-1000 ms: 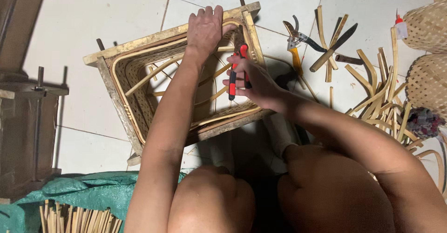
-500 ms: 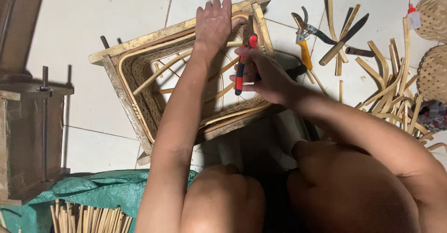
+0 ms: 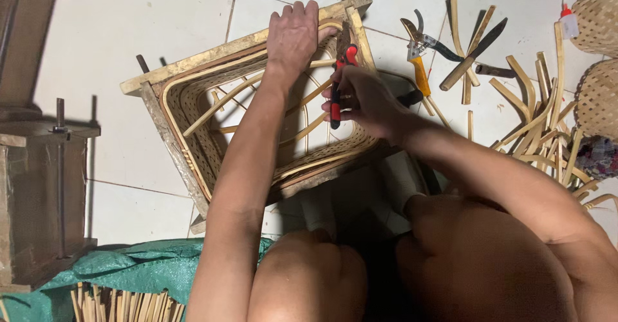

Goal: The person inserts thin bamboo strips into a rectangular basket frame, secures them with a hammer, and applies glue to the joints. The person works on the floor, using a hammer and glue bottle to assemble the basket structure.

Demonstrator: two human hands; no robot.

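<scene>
Left hand (image 3: 295,34) presses flat on wooden frame's (image 3: 193,61) far edge on the floor; right hand (image 3: 360,100) clenches red-handled pliers (image 3: 340,77). Woven basket (image 3: 193,110) inside looks light, springy, prob. fragile; grip by the rim.

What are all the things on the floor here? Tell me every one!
Wooden frame: one, pale wood, centre floor.
Woven basket tray: one, tan, inside the frame.
Red-handled pliers: one, red and black, at the frame's far rim.
Yellow-handled cutters: one, right of frame.
Knife: one, dark blade, wooden handle, beside cutters.
Bamboo strips: many, tan, right floor.
Round baskets: two, tan, right edge.
Green tarp: one, bottom left.
Stick bundle: one, tan, bottom left.
Left hand: on frame rim.
Right hand: gripping pliers.
</scene>
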